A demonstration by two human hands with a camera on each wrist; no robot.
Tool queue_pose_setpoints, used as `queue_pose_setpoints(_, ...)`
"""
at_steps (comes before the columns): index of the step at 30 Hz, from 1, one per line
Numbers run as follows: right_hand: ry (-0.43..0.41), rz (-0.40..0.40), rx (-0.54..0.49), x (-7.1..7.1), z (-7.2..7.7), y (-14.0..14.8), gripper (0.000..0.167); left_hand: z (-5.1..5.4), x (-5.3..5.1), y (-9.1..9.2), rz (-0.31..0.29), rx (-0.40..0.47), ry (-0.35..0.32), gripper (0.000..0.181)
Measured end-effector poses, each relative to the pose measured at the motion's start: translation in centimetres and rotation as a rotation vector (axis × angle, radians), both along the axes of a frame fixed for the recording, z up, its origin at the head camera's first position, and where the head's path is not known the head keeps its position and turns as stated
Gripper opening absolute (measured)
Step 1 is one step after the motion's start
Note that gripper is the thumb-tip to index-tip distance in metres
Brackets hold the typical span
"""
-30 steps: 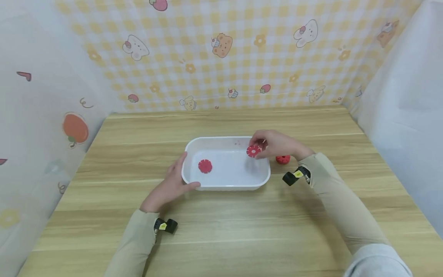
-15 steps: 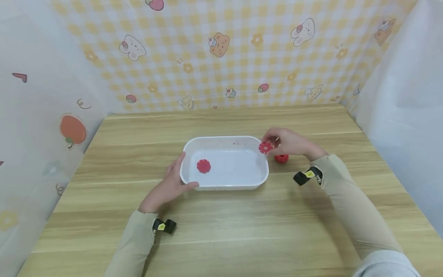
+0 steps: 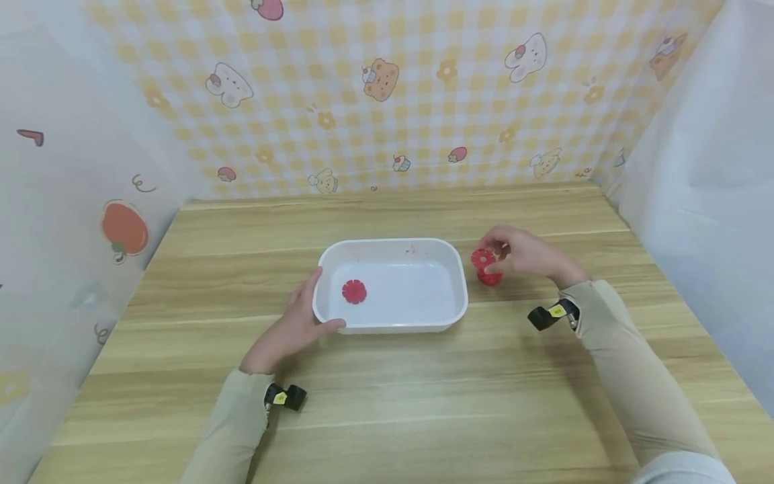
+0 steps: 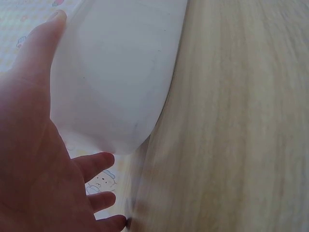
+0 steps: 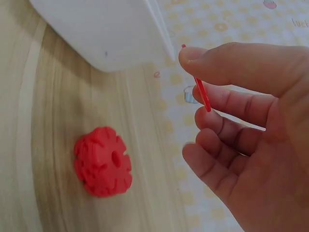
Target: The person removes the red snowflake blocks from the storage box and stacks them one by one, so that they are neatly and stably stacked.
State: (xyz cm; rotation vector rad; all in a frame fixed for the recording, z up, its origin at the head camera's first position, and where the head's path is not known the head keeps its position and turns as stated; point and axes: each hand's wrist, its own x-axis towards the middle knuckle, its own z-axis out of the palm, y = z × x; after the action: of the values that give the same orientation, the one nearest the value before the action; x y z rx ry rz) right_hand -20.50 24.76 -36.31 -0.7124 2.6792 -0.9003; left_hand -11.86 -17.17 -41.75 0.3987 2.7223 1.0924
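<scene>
A shallow white plastic basin (image 3: 411,294) with rounded corners stands mid-table in the head view. My left hand (image 3: 291,334) holds its left end, thumb at the front rim and fingers along the outer side. One red notched plastic disc (image 3: 354,292) lies inside, toward the left. To the right of the basin, my right hand (image 3: 527,255) pinches another red notched disc between thumb and fingers; the right wrist view shows this thin disc (image 5: 203,94) edge-on. Just below it, a small stack of red notched discs (image 5: 103,163) sits on the table, apart from the hand.
The wood-grain table (image 3: 399,410) reaches to a yellow checked cloth wall (image 3: 338,87) at the back. White cloth walls close off both sides. A black wrist camera (image 3: 287,396) is strapped to the left wrist, another to the right.
My right hand has moved right with its disc, from over the basin's right end to above the stack. The left hand stays at the basin, and the view shifts slightly.
</scene>
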Motion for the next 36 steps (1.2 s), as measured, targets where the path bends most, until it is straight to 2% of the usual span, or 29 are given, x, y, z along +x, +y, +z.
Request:
queue_pose_setpoints(5,0.019,0.012,-0.028,0.0,-0.8,0.7,0.035,-0.1,0.0,-0.1,0.01,-0.005,-0.006,0.105)
queue_pose_setpoints(13,-0.017,0.0,-0.03,0.1,-1.6,1.3,0.038,-0.2,-0.1,-0.1,0.025,-0.008,-0.024,0.107)
queue_pose_setpoints(24,-0.009,0.0,-0.005,-0.1,-4.3,2.7,0.041,-0.4,0.0,0.1,-0.007,0.022,-0.002,0.106)
queue_pose_setpoints(36,-0.02,0.013,-0.029,-0.3,-4.4,2.5,0.037,-0.3,0.0,0.0,0.01,0.017,-0.001,0.104)
